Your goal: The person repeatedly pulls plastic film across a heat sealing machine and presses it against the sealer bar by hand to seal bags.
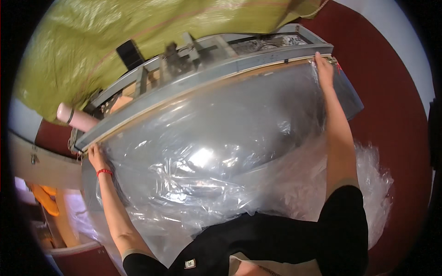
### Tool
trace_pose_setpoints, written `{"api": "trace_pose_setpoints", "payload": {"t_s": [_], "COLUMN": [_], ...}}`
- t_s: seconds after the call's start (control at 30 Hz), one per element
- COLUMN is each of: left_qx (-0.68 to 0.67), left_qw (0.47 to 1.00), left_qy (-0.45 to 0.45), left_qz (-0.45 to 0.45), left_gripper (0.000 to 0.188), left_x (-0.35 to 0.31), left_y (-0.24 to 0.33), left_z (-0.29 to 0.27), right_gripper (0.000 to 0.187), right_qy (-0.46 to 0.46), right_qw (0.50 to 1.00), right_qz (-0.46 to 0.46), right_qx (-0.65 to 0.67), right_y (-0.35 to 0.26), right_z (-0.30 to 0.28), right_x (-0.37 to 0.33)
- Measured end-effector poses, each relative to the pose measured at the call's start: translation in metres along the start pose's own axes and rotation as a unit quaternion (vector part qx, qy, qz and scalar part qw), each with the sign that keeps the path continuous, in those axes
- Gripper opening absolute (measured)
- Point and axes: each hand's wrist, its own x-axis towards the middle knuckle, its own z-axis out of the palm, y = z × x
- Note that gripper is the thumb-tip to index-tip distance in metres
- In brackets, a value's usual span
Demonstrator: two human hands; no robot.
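A large sheet of clear plastic film (198, 184) lies wrinkled and shiny over a dark grey work surface (239, 103). My arms are spread wide across it. At the far left corner my left hand (96, 157), with a red bracelet at the wrist, is closed on the film by the long grey rail (198, 78). The far right corner of the film is pinched in my right hand (324, 72), beside the rail's other end. Both hands' fingertips are partly hidden. Toward me, the film bunches up against my black shirt and hangs past the right side.
Behind the rail runs a grey trough (221, 50) with wooden pieces and dark metal parts. A pink bottle (76, 117) lies at its left end; a black phone-like slab (130, 54) leans at the back. Yellow-green sheeting (161, 23) covers the far side. The floor (386, 115) is dark red.
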Motion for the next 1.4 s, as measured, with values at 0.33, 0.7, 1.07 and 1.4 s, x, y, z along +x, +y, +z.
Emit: {"api": "trace_pose_setpoints", "payload": {"t_s": [0.33,0.7,1.07,1.4], "left_qx": [-0.004,0.082,0.203,0.421], "left_qw": [0.971,0.949,0.819,0.781], "left_qy": [-0.222,-0.244,-0.529,-0.423], "left_qz": [0.093,0.184,-0.09,-0.185], "left_gripper": [0.003,0.007,0.016,0.014], "left_x": [-0.113,-0.182,-0.244,-0.117], "left_y": [0.118,0.17,0.087,0.054], "left_z": [-0.026,-0.092,-0.129,-0.265], "right_gripper": [0.029,0.038,0.021,0.037], "right_qy": [0.306,-0.428,-0.401,0.125], "right_qw": [0.883,0.753,0.911,0.871], "right_qz": [-0.231,-0.459,-0.093,0.186], "right_qx": [-0.269,0.2,0.02,-0.437], "right_y": [-0.059,-0.368,-0.159,0.049], "right_z": [-0.103,0.192,0.136,-0.265], "right_x": [-0.034,-0.293,-0.175,-0.06]}}
